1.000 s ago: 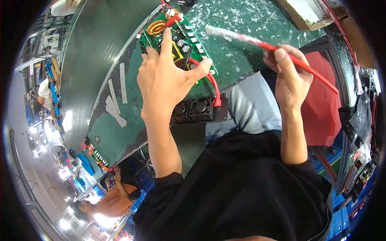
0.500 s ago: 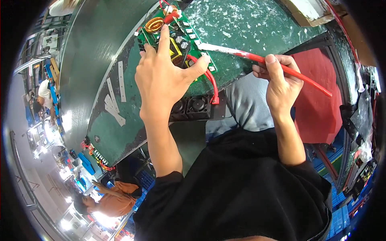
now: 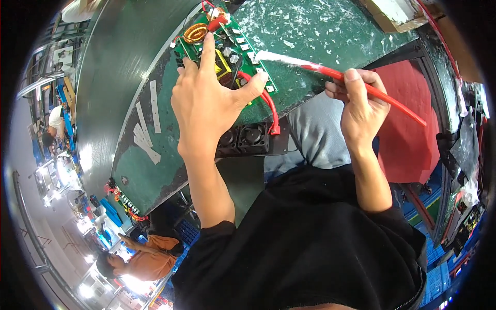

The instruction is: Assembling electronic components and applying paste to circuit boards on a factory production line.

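Observation:
A green circuit board (image 3: 239,32) with copper coils, a yellow-wrapped part and a row of small metal pieces along its right edge lies on the worktable. My left hand (image 3: 207,98) grips it from above, index finger reaching a red-sleeved part, thumb by the right edge, other fingers bent over the left side. A thick red cable (image 3: 273,111) loops from the board to a black panel with fans (image 3: 251,135). Pinched in my right hand (image 3: 363,101) is a long red stick-like applicator (image 3: 325,71); its white-smeared end meets the small metal pieces. Whether that end has bristles is unclear.
White paste flecks the green table (image 3: 305,31). Several pale strips (image 3: 147,126) lie left of my hand. An open carton (image 3: 385,18) stands far right, above red sheets (image 3: 405,124). Another board (image 3: 124,201) sits at the near-left edge. A person in orange (image 3: 152,258) is beyond.
The applicator's white end has shifted slightly up along the metal pieces. My left hand and the board have moved a little to the left.

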Tool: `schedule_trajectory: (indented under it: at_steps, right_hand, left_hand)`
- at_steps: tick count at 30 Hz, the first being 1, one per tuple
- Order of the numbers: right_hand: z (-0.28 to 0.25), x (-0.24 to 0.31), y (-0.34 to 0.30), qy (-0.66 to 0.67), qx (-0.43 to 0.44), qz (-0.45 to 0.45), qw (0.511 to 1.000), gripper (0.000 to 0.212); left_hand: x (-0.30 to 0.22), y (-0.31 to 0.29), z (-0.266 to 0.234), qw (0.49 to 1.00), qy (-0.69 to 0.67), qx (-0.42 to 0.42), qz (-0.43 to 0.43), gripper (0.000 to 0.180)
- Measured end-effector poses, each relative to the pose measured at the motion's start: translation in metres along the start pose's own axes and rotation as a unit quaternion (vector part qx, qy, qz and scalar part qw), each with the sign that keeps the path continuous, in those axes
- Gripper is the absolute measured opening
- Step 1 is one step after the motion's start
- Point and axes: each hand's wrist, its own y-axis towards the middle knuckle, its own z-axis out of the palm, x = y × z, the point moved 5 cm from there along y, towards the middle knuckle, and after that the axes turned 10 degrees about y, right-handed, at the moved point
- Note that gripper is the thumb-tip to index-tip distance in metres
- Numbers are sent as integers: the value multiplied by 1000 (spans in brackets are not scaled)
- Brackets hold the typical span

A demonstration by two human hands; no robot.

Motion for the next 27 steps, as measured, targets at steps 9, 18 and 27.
schedule_trajectory:
  at_steps: [9, 18, 27]
  right_hand:
    - [4, 6, -9, -56, 56, -75, 994, 15]
    - [-2, 11, -18, -47, 90, -143, 985, 12]
    - [-8, 2, -24, -26, 112, -82, 990, 15]
  left_hand:
    - [0, 1, -1, 1000, -6, 3, -5, 99]
    - [1, -1, -4, 999, 6, 30, -14, 98]
    - [0, -7, -2, 999, -17, 46, -9, 101]
